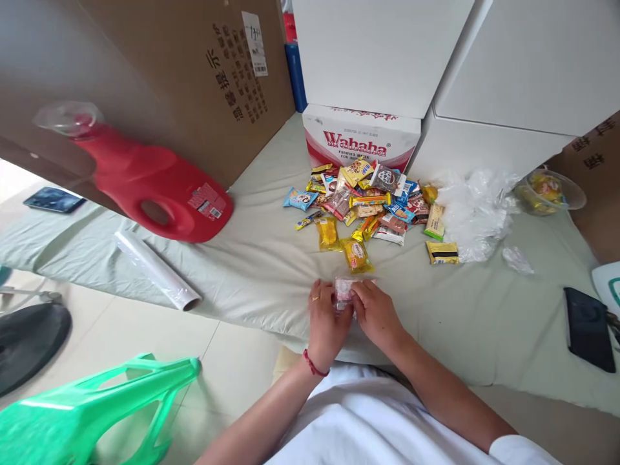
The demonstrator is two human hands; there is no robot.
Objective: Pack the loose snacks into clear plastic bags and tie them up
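A small pink-and-white packet in clear plastic [345, 289] lies at the front of the cloth-covered surface. My left hand [329, 320], with a ring and a red bracelet, closes on its left side. My right hand [375, 310] grips it from the right, fingers bent over its top. The thumbs come close together at the near edge, and much of the packet is hidden under the fingers. Just beyond it lie a yellow wrapped snack [357, 256] and another yellow wrapped cake [328, 233]. Behind these rises a pile of mixed wrapped snacks [371, 200].
A Wahaha carton [363, 139] stands behind the pile. Crumpled clear plastic bags [479, 213] and a plastic tub [547, 192] are at right, with a black phone [588, 329] nearer. At left are a red jug [159, 184], a plastic wrap roll [157, 270] and a green stool [97, 407].
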